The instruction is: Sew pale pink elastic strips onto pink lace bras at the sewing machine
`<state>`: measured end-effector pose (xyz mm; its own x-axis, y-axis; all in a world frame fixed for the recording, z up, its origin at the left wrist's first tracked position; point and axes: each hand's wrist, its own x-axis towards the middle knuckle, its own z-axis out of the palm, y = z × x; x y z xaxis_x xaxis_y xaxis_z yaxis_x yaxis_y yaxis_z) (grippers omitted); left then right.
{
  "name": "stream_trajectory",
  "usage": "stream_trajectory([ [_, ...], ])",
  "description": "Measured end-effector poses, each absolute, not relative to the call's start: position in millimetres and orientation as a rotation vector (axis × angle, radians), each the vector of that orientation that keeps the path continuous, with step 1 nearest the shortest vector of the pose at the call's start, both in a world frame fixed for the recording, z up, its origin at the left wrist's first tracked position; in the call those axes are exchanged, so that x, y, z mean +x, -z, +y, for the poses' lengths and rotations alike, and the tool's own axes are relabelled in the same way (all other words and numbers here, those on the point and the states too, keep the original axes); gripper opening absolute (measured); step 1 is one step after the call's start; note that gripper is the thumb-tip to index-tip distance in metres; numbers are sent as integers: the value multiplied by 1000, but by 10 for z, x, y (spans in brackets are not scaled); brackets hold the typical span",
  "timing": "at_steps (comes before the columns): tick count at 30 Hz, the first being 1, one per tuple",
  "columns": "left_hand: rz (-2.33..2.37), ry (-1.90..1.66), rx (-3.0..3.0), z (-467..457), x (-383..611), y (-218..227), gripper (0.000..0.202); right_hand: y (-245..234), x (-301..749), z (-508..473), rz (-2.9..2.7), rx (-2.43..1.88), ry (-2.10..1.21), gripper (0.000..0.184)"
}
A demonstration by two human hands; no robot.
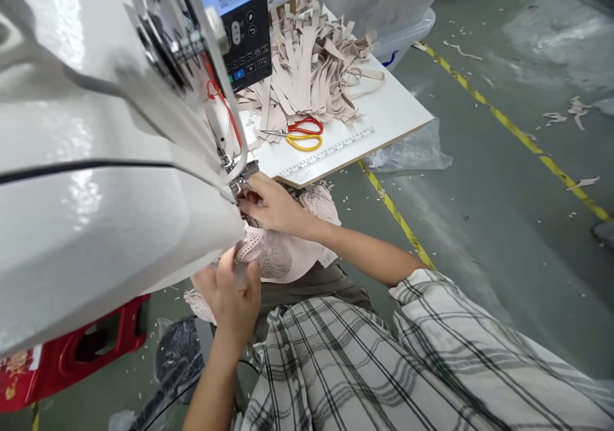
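Observation:
A pale pink lace bra (275, 258) hangs at the front of a white sewing machine (96, 207), partly over my lap. My right hand (278, 208) is at the needle area, its fingers closed on the bra's upper edge just below the presser foot (238, 187); the machine head and my fingers hide the exact spot. Lower and to the left, my left hand (233, 297) has its fingers curled at the near edge of the bra, with a bit of cloth between finger and thumb. Its fingertips are partly covered by the machine.
On the white table (398, 108) lie a heap of beige fabric strips (311, 66), small scissors (304, 133) with red and yellow handles, and a printed ruler (330, 151). A control panel (240, 34) stands behind the needle. A red stool (86, 354) is at lower left.

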<state>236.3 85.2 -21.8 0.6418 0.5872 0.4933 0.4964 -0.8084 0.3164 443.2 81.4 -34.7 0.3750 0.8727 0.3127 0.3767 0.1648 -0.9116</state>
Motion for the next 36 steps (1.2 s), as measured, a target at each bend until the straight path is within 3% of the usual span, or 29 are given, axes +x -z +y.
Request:
stream_trajectory([
  [9, 1010, -612, 1880, 1044, 2322, 368, 45, 379, 4370, 534, -1026, -1354, -550, 15],
  [36, 1006, -790, 1934, 962, 2404, 236, 40, 629, 4339, 197, -1175, -1365, -570, 32],
])
